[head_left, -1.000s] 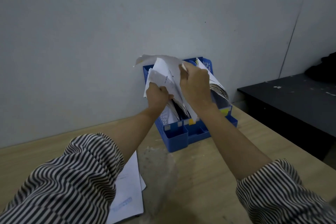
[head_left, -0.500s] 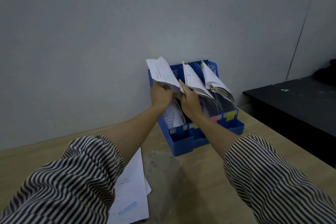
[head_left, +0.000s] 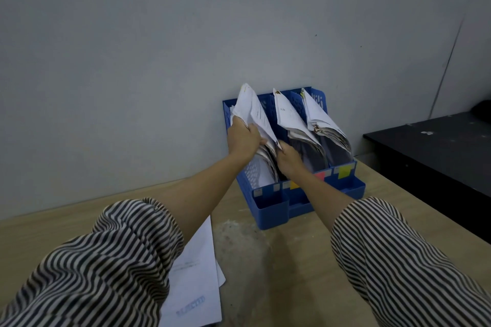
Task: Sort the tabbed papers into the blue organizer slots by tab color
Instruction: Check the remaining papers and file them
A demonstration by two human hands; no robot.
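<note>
Grey wall behind a wooden desk [head_left: 265,273]. Blue organizer [head_left: 273,207] at the wall; three slots hold leaning papers. Left hand [head_left: 243,138] grips papers [head_left: 253,111] in the organizer's left slot; right hand [head_left: 288,158] pinches their lower edge. Loose sheets [head_left: 196,279] lie near the organizer, under the left sleeve.

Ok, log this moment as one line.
left hand: grips leftmost papers | right hand: at same stack's lower edge, grip unclear | blue organizer: against wall | loose sheets: on table
</note>
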